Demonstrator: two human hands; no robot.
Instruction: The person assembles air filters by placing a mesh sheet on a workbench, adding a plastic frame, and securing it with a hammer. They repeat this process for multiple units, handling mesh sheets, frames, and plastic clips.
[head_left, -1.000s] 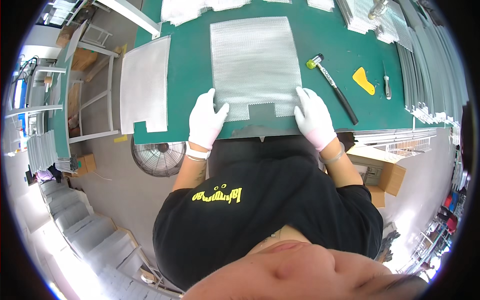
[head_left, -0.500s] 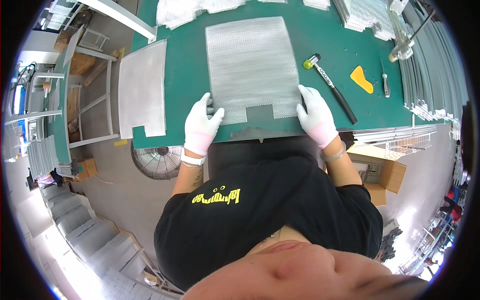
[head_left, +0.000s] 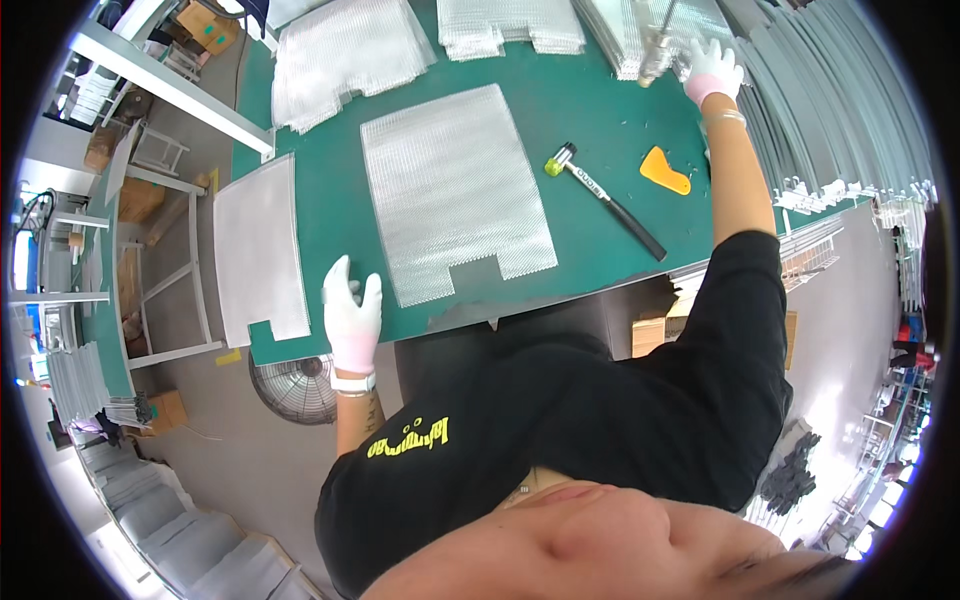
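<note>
A silvery mesh sheet (head_left: 455,190) with a notch in its near edge lies flat in the middle of the green table (head_left: 330,215). Just left of its near corner is my left hand (head_left: 352,318), white-gloved, fingers apart and holding nothing. A second notched sheet (head_left: 258,255) lies at the table's left edge. My right hand (head_left: 714,74), gloved too, reaches to the far right with its fingers spread. It is beside a metal fitting on a rod (head_left: 655,58), close to mesh sheets and long grey strips; whether it touches any of them I cannot tell.
Right of the middle sheet lie a black-handled mallet (head_left: 610,205) and a yellow scraper (head_left: 665,172). Stacks of mesh sheets (head_left: 350,55) line the far side. Long grey strips (head_left: 810,110) are packed along the right. A floor fan (head_left: 295,388) stands below the left edge.
Both hands have come off the middle sheet's sides. The right one has gone far right and forward; the left has shifted slightly left. The whole view has turned, showing more of the far stacks.
</note>
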